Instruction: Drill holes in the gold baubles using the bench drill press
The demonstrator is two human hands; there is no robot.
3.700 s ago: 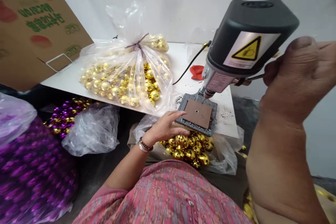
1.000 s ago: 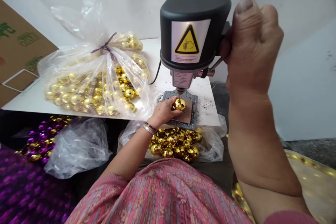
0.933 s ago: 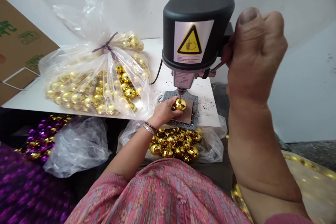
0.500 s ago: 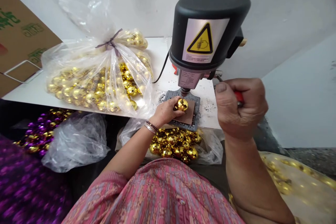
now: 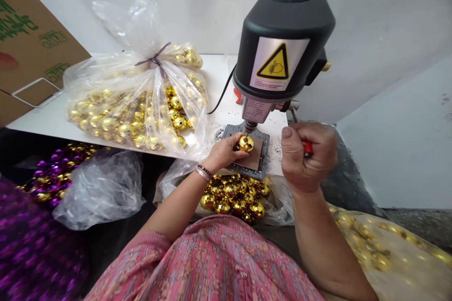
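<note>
Left hand, at centre, holds a gold ball under a drill press; right hand, centre right, grips its red handle.

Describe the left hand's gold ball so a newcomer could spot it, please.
Find the black drill press, then the brown pad on its base. There, the left hand holds one gold ball beneath the chuck, unlike the heaped balls nearer the shirt.
</note>
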